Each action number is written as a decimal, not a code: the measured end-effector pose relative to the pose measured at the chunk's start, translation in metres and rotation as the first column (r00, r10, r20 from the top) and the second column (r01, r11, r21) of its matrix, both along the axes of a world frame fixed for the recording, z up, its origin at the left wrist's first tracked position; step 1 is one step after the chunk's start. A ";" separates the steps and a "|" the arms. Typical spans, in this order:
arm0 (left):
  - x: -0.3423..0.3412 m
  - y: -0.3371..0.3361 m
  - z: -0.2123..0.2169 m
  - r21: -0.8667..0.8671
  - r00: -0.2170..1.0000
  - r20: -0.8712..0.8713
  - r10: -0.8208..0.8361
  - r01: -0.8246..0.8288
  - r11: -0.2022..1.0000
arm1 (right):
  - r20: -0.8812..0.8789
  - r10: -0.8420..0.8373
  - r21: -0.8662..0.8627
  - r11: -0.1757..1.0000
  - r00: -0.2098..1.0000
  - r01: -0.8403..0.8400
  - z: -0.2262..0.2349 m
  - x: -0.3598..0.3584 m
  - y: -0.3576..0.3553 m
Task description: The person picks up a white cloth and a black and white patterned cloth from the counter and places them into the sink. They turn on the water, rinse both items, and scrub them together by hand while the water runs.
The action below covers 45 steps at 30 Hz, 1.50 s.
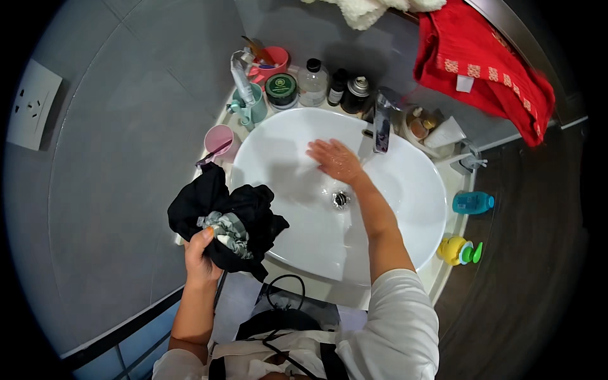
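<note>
Bunched in my left hand (201, 256) is a black garment (250, 209) with a crumpled grey-green patch (229, 233) at its middle. My thumb presses on top of the cloth, and the bundle hangs at the left edge of the white sink (411, 209). Over the basin, my right hand (335, 159) is spread with its fingers apart and nothing in it. It looks wet and lies left of the chrome faucet (382, 120). Below the right hand shows the metal drain (341, 200).
Along the back ledge stand a green-lidded jar (281, 89), a clear bottle (313, 83) and dark bottles (356, 95). Cups (220, 140) line the left. A blue bottle (472, 202) and a yellow pump bottle (457, 251) stand right. A red towel (481, 73) hangs above.
</note>
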<state>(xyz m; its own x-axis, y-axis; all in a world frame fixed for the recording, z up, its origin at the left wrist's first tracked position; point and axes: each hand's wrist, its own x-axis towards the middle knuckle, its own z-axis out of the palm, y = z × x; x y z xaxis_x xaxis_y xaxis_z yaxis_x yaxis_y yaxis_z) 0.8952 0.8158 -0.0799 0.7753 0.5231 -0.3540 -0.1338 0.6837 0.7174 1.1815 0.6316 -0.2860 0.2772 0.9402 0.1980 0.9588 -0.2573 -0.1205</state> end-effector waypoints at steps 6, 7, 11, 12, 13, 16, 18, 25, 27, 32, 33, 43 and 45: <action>0.005 -0.004 0.013 -0.008 0.989 0.016 -0.148 0.149 0.989 | 0.254 -0.210 -0.352 0.889 0.944 0.293 0.025 0.028 -0.153; 0.007 -0.007 0.013 -0.004 0.988 0.007 -0.157 0.157 0.988 | 0.290 -0.239 -0.321 0.888 0.927 0.330 0.046 0.021 -0.176; 0.009 -0.015 0.012 0.017 0.981 -0.019 -0.192 0.192 0.981 | 0.269 -0.337 -0.398 0.814 0.902 0.423 0.081 -0.024 -0.230; 0.008 -0.017 0.013 0.014 0.980 -0.018 -0.197 0.197 0.980 | 0.225 -0.372 -0.418 0.798 0.900 0.434 0.077 -0.043 -0.237; 0.008 -0.019 0.016 0.012 0.980 -0.018 -0.199 0.199 0.980 | 0.068 -0.372 -0.550 0.760 0.926 0.345 0.074 -0.063 -0.242; 0.002 -0.008 0.019 -0.013 0.978 0.013 -0.208 0.208 0.978 | -0.283 -0.322 -0.602 0.793 0.903 0.095 0.041 -0.138 -0.231; 0.000 0.000 0.018 -0.010 0.974 0.027 -0.223 0.224 0.975 | -0.591 -0.417 -0.567 0.823 0.691 0.012 0.040 -0.164 -0.182; -0.003 0.011 0.023 -0.003 0.990 0.005 -0.140 0.140 0.990 | -0.417 -0.112 -0.111 0.991 0.902 0.072 -0.010 -0.154 0.012; -0.006 0.018 0.015 -0.008 0.990 0.022 -0.137 0.137 0.991 | -0.222 -0.130 -0.113 0.988 0.966 0.107 -0.017 -0.124 0.041; -0.013 0.031 0.002 0.006 0.987 0.000 -0.160 0.160 0.987 | -0.052 -0.225 0.033 0.973 0.973 0.227 -0.028 -0.053 -0.016; -0.014 0.033 0.001 0.014 0.985 0.007 -0.171 0.171 0.985 | 0.034 -0.259 -0.056 0.964 0.965 0.260 -0.016 -0.045 -0.037; -0.006 0.037 -0.001 -0.138 0.973 0.035 -0.228 0.231 0.963 | -0.046 -0.372 -0.202 0.912 0.927 0.356 -0.008 -0.068 -0.091; 0.002 0.033 0.001 -0.131 0.980 -0.010 -0.199 0.196 0.972 | 0.005 -0.476 -0.095 0.875 0.879 0.475 -0.012 -0.040 -0.051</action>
<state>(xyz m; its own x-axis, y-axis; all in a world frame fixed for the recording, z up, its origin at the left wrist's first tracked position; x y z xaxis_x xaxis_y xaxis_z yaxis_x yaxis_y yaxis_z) 0.8976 0.8486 -0.0788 0.8497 0.3096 -0.4268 0.0282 0.7816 0.6232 1.1411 0.5806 -0.2983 0.6979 0.7078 0.1090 0.7161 -0.6922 -0.0903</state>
